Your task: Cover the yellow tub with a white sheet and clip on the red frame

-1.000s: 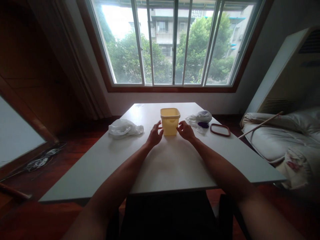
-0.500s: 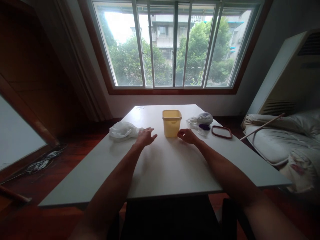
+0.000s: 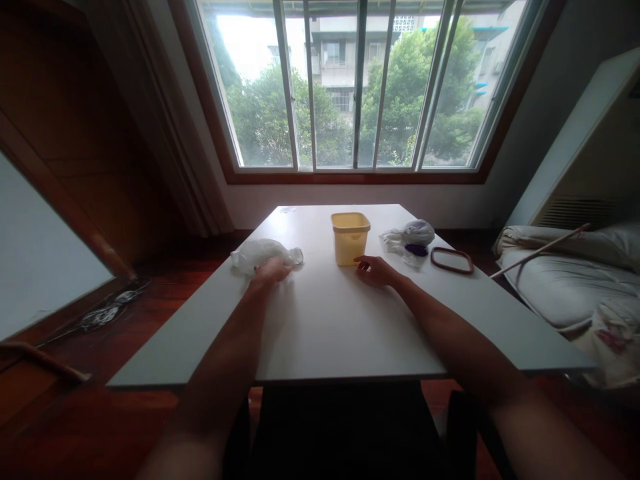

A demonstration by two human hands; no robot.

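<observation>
A crumpled translucent white plastic bag [image 3: 260,252] lies on the left of the white table [image 3: 320,333]. My left hand [image 3: 273,270] is at its near edge, fingers curled into the plastic and partly hidden by the back of the hand. In the middle stands an upright yellow plastic bin [image 3: 351,241] with a rounded square rim. My right hand [image 3: 376,271] rests beside its lower right corner, loosely bent and empty, the fingers parted. The index fingertip reaches the bin's base; whether it presses on it I cannot tell.
Right of the bin lie another bunched plastic bag [image 3: 419,232], a dark purple item [image 3: 416,250] and a reddish-brown rounded frame [image 3: 452,260]. A padded seat [image 3: 535,280] with a stick [image 3: 540,249] across it stands beyond the table's right edge. Cables [image 3: 107,313] lie on the floor at left.
My left hand has moved left and nearer onto the plastic bag, its spread fingers now curled in. My right hand stays by the bin. The whole view has shifted slightly.
</observation>
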